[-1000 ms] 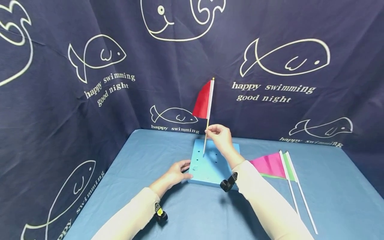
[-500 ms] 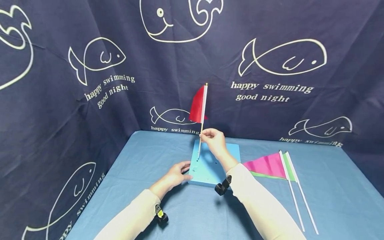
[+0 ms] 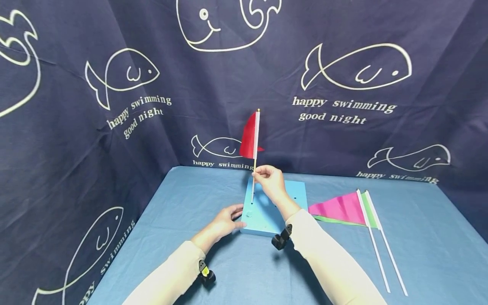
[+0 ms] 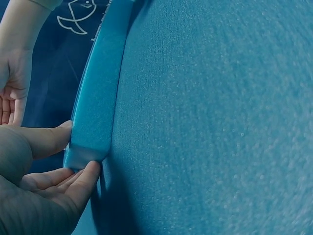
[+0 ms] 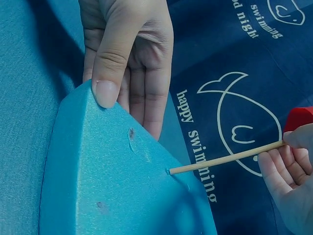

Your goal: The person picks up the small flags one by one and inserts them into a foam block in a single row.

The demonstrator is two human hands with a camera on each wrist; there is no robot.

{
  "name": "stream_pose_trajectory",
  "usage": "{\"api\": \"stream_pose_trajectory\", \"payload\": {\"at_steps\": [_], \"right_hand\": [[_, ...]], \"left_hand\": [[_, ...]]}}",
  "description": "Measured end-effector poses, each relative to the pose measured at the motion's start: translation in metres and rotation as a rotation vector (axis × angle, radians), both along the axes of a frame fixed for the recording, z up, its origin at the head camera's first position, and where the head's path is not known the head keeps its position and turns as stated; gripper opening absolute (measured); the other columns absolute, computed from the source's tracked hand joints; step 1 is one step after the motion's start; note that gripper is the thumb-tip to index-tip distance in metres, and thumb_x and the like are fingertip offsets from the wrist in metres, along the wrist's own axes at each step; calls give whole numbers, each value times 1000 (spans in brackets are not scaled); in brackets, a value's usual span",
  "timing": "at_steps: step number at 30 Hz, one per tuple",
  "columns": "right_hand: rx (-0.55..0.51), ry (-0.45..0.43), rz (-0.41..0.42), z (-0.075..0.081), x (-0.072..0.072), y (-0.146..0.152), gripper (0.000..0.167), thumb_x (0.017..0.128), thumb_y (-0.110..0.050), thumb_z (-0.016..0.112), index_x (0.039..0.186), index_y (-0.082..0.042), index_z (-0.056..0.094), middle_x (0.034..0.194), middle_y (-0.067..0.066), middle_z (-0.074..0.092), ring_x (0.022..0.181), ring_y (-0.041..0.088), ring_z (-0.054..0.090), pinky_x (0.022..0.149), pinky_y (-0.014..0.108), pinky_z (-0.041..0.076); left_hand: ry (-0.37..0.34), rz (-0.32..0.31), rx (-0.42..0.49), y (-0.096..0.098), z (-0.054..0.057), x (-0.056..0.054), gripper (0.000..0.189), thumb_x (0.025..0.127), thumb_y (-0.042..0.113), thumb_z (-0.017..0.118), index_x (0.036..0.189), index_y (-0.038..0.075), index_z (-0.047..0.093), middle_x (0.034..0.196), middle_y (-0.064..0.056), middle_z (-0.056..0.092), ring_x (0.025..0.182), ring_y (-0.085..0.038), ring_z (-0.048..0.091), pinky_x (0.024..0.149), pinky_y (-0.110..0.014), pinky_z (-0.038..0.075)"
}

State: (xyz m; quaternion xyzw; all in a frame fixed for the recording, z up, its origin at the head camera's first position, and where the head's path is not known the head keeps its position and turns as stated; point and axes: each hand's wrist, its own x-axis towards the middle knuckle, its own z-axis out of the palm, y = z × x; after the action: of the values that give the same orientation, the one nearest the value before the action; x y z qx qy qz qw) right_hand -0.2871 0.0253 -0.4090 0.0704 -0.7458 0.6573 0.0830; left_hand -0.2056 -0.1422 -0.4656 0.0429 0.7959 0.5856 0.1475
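Note:
My right hand (image 3: 271, 180) pinches the wooden stick of a small red flag (image 3: 249, 137) between thumb and fingers, below the cloth. The flag stands nearly upright over a light-blue foam block (image 3: 267, 220) with small holes in its top. In the right wrist view the lower tip of the stick (image 5: 210, 163) is right at one of these holes. At the block's near left corner, my left hand (image 3: 223, 220) grips it, thumb on the upper edge and fingers at the side, as the left wrist view also shows on the block's wall (image 4: 95, 107).
To the right of the block lie a pink pennant flag (image 3: 339, 207) and a green flag (image 3: 370, 209) on white sticks, the pink partly over the green. A blue cloth covers the table (image 3: 183, 186). Behind it hangs a dark navy curtain (image 3: 228, 97) with white fish drawings.
My right hand has moved left and slightly down with the red flag, bringing the stick's tip to a hole near the block's left edge. The left hand has stayed at the corner.

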Motion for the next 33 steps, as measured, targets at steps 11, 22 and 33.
{"api": "stream_pose_trajectory", "payload": {"at_steps": [11, 22, 33], "right_hand": [[-4, 0, -2, 0, 2, 1, 11, 85, 0, 70, 93, 7, 68, 85, 20, 70, 65, 15, 69, 78, 47, 59], [92, 12, 36, -6, 5, 2, 9, 86, -2, 71, 93, 3, 70, 85, 19, 71, 70, 24, 72, 71, 42, 59], [79, 10, 54, 25, 29, -1, 14, 87, 4, 65, 97, 15, 65, 90, 33, 67, 80, 46, 68, 64, 24, 58]], "left_hand": [[-12, 11, 0, 0, -2, -2, 66, 84, -3, 70, 143, -5, 41, 143, -23, 48, 135, -34, 45, 109, -43, 40], [8, -7, 4, 0, -5, -3, 65, 84, -5, 70, 142, -7, 41, 142, -24, 49, 134, -36, 45, 109, -43, 41], [20, -9, 16, 0, -5, -3, 65, 84, -5, 70, 142, -8, 40, 142, -25, 48, 134, -36, 46, 108, -43, 41]]}}
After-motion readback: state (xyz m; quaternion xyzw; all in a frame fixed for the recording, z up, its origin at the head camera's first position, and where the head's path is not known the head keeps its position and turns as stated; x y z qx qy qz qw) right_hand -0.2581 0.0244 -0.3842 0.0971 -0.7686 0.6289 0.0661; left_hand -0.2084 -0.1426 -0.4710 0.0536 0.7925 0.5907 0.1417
